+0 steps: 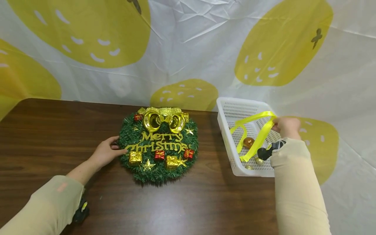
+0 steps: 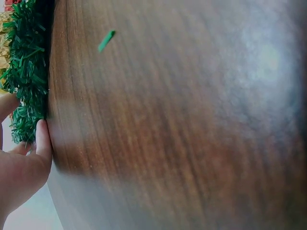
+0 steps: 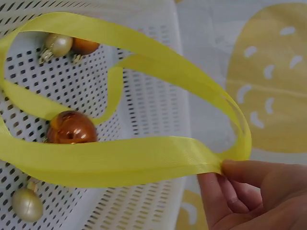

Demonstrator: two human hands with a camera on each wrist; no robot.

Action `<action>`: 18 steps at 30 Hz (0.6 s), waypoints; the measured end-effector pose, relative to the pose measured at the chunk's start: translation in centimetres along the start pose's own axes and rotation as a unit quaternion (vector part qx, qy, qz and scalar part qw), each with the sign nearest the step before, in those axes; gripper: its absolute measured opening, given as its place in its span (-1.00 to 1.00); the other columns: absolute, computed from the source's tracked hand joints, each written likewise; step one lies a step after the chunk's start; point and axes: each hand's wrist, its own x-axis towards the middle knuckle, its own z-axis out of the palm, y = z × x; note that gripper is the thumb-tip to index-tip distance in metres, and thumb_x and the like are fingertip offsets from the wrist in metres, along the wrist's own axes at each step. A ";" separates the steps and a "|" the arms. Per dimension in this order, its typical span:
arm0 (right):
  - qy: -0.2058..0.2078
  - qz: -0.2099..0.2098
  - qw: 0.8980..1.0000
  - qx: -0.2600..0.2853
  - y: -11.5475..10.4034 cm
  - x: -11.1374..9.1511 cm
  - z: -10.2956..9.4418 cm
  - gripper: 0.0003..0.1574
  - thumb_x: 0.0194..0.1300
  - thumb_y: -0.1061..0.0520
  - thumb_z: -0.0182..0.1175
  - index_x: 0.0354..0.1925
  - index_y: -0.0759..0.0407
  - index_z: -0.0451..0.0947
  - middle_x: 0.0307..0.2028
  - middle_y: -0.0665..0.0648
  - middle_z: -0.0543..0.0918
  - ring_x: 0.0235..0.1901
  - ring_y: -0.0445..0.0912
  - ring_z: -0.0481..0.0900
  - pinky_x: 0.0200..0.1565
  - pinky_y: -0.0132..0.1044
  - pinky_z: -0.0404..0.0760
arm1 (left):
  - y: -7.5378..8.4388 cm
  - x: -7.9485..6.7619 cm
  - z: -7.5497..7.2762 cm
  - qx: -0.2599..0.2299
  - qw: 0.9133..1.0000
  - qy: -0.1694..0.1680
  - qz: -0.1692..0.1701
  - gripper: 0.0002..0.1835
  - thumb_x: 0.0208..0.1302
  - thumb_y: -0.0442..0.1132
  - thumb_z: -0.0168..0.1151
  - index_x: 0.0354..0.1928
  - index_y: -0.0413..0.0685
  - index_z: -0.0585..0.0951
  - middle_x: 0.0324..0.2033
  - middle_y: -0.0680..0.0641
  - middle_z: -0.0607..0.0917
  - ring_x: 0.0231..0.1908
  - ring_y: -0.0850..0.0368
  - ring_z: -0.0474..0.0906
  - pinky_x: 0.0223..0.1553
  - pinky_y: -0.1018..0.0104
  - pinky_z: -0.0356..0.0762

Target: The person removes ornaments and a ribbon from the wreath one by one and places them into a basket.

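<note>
A round green tinsel wreath [image 1: 160, 173] lies on the table, with two gold bells [image 1: 152, 121], gold "Merry Christmas" lettering, small gift boxes and stars on it. My left hand [image 1: 106, 152] holds its left edge, thumb over the tinsel and fingers at the side, as the left wrist view also shows. Over the white basket [image 1: 227, 143], my right hand [image 1: 289, 126] pinches a yellow satin ribbon [image 3: 120, 160] between thumb and fingers. The ribbon runs in loops from the fingertips down into the basket.
Inside the basket are a shiny copper bauble [image 3: 73, 128], a pale gold bauble [image 3: 27, 204] and other small baubles. A white curtain with yellow fruit prints [image 1: 188, 93] hangs behind the table and along its right side. A green tinsel scrap [image 2: 106, 41] lies on the wood.
</note>
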 end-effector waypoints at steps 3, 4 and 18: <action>-0.041 -0.012 0.997 -0.061 1.1 -0.2 -0.3 -0.83 0.22 0.34 0.04 -0.20 0.37 0.29 -0.77 -0.09 0.49 -0.71 -0.30 0.57 -0.34 -0.47 0.64 | 0.0 0.0 0.0 0.000 1.000 0.000 -0.001 -0.11 0.26 -0.12 0.20 0.41 -0.42 -0.06 0.24 -0.55 0.23 0.21 -0.39 0.26 0.15 -0.17 0.35; -0.052 -0.018 0.996 -0.076 1.5 -0.3 -0.3 -0.83 0.23 0.34 0.04 -0.19 0.39 0.31 -0.77 -0.09 0.50 -0.71 -0.30 0.57 -0.35 -0.46 0.65 | 0.0 0.1 0.0 -0.001 1.000 -0.001 -0.002 -0.11 0.26 -0.12 0.20 0.41 -0.42 -0.06 0.25 -0.54 0.22 0.21 -0.39 0.26 0.15 -0.17 0.35; -0.092 -0.038 0.986 -0.132 2.1 -0.1 -0.2 -0.30 0.32 0.23 -0.01 0.32 0.53 0.06 -0.70 -0.12 0.51 -0.62 -0.32 0.61 -0.25 -0.42 0.66 | -0.2 0.3 -0.8 0.018 1.000 0.018 0.009 -0.13 0.28 -0.06 0.17 0.40 -0.41 -0.02 0.28 -0.50 0.21 0.18 -0.36 0.32 0.08 -0.10 0.44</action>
